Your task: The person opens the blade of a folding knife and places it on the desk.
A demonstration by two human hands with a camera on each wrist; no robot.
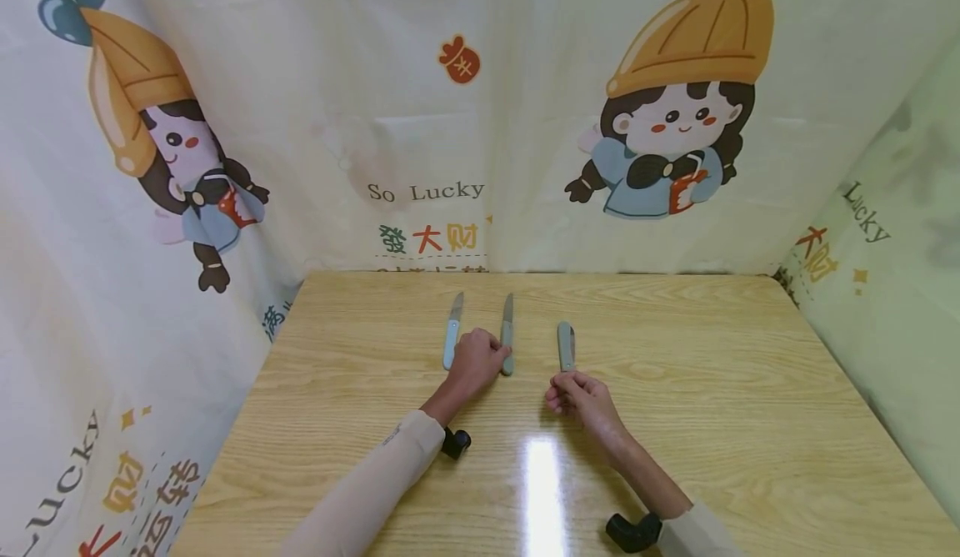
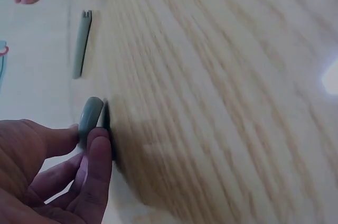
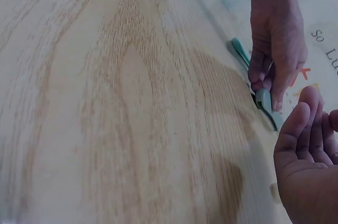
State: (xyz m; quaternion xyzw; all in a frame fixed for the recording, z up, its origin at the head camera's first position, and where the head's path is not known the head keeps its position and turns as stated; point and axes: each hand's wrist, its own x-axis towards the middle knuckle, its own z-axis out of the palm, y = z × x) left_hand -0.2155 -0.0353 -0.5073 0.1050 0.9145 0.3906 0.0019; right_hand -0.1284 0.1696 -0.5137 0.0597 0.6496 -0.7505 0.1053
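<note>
My left hand (image 1: 477,363) pinches the grey-green handle of the middle folding knife (image 1: 507,323) between thumb and fingers. This knife lies unfolded on the table, blade pointing away from me. In the left wrist view, the thumb and fingertips meet on its handle (image 2: 91,113). Just left of that hand is a light blue folding knife (image 1: 451,340), also unfolded. A third knife (image 1: 565,347), grey-green with its blade folded in along the handle, lies to the right. My right hand (image 1: 588,407) hovers just in front of it, fingers loosely bent and holding nothing.
Everything lies on a wood-grain table (image 1: 337,457). A cream curtain (image 1: 525,123) with cartoon figures hangs behind the table and along both sides. Black wrist mounts (image 1: 633,532) sit on both forearms. A bright light reflection falls on the table's front part.
</note>
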